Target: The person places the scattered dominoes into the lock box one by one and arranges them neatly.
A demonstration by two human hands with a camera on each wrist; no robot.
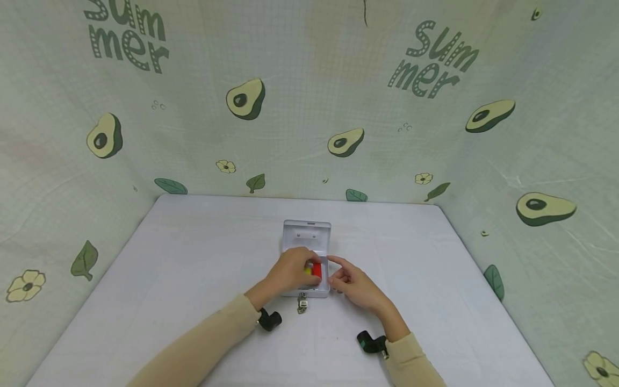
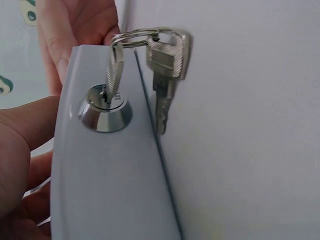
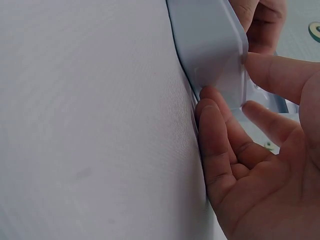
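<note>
A small light-grey metal cash box stands with its lid raised. Inside it lie a red block-like piece and a yellow one, mostly covered by my left hand. That hand reaches in from the left and pinches the red piece between thumb and fingers. At the box's right side, my right hand touches the rim and wall with its fingertips, the index extended and other fingers loosely bent. In the left wrist view, a key sits in the front lock, and a second key hangs from its ring.
The box rests on a white-covered table. A curtain printed with avocados and leaves surrounds its back and sides. Black wrist cameras are worn on the left wrist and right wrist.
</note>
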